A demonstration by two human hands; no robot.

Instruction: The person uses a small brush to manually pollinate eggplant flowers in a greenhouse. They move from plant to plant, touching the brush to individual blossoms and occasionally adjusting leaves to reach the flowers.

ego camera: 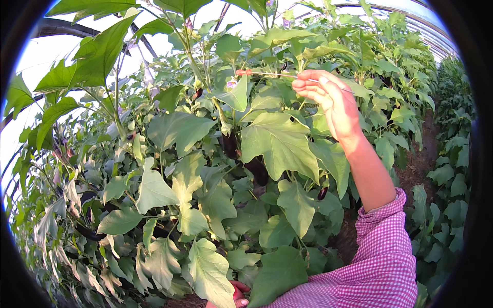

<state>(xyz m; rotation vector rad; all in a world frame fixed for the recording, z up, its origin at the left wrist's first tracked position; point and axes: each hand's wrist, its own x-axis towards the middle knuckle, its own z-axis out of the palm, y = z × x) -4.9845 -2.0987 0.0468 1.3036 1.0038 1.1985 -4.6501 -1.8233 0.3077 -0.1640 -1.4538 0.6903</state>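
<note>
Raised at the upper right, my right hand (327, 96) holds a thin rod (277, 74) between thumb and fingers. The rod's orange-red tip (243, 72) points left, just above a pale purple eggplant flower (232, 83). Low in the picture, my left hand (239, 294) is partly behind a large leaf (210, 269); whether it holds anything cannot be seen. Between the hands, dark purple eggplants (230, 145) (257, 171) hang among broad green leaves (275, 144).
Dense eggplant plants fill the left and middle. A strip of bare soil (420, 165) runs at the right, with another row of plants (452, 177) beyond it. Curved greenhouse frame bars (396, 13) arch overhead. Another small eggplant (322, 193) hangs below my right forearm.
</note>
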